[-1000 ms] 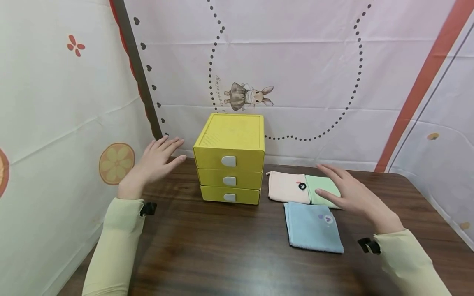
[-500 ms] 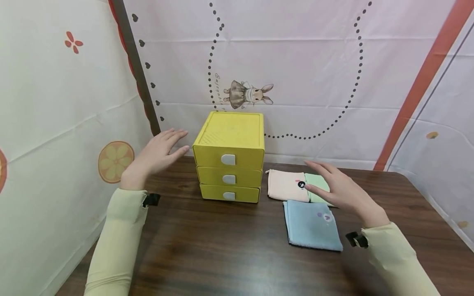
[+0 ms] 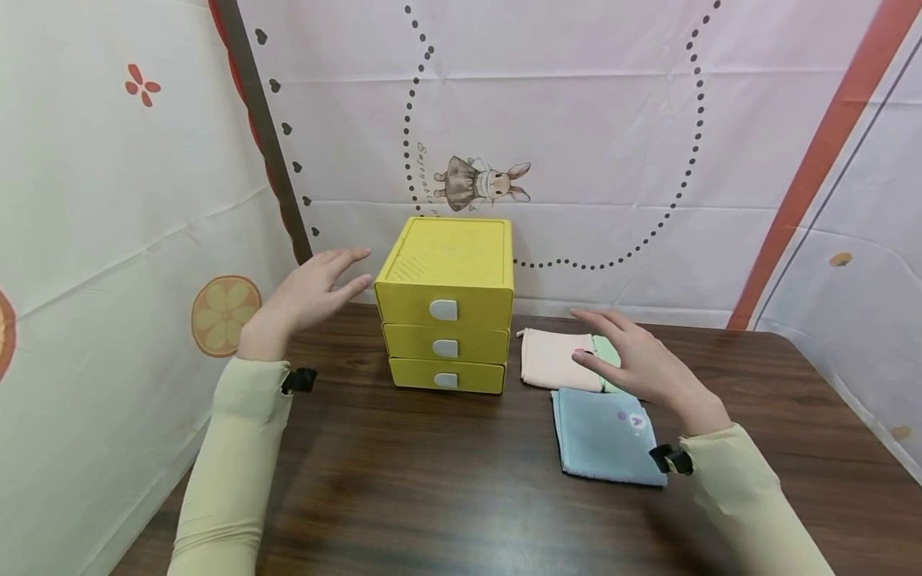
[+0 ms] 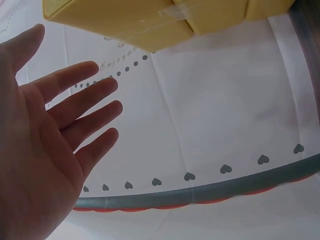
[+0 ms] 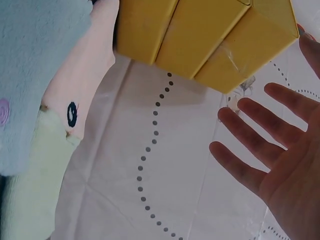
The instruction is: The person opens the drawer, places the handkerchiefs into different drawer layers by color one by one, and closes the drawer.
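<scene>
A yellow three-drawer box (image 3: 454, 252) with pale grey pull tabs stands toward the back of the table. My left hand (image 3: 306, 296) hovers just left of it, fingers spread and apart from its side. To the box's right lie three folded cloths: a pink one (image 3: 555, 360), a green one (image 5: 40, 175) and a blue one (image 3: 605, 440) in front. Above the pink and green cloths my right hand (image 3: 641, 364) is held in the air, hiding most of the green one in the head view. Both hands hold nothing, as the wrist views show.
The dark wood table (image 3: 432, 480) extends in front of the box. A white printed cloth backdrop (image 3: 605, 144) with a rabbit drawing rises behind the table, and similar sheets hang at the left (image 3: 108, 240) and right sides.
My right hand has moved left, from over the green cloth toward the pink one. My left hand has shifted slightly up and right, closer to the box. The box and cloths stay in place.
</scene>
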Available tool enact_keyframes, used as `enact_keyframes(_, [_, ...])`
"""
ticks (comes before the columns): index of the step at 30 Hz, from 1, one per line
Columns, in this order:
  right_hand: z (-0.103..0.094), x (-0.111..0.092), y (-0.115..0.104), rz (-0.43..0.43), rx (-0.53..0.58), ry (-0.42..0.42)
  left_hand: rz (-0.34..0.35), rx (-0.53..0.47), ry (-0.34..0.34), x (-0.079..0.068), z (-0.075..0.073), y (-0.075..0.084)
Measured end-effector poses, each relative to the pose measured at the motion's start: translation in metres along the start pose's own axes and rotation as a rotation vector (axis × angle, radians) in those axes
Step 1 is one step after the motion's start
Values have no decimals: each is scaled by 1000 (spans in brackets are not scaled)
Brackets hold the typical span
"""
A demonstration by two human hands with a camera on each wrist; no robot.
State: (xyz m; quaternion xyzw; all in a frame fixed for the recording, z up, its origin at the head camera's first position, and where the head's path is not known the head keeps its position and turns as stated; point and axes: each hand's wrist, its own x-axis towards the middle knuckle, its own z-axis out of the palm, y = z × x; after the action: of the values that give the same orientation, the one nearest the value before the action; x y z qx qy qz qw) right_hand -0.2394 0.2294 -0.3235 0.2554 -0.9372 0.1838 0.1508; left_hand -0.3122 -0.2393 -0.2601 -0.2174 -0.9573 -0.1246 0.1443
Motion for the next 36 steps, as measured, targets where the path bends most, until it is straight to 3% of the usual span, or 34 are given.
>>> enact_keyframes(19, [17,23,-23,-269,129,224,1,-63,-20,13,-7,6])
enact_keyframes(27, [27,33,-36,-349,164,262,7,-102,-35,15,-10,6])
enact_keyframes(36, [34,40,-50,-355,192,255,-4,-117,-51,18,-13,8])
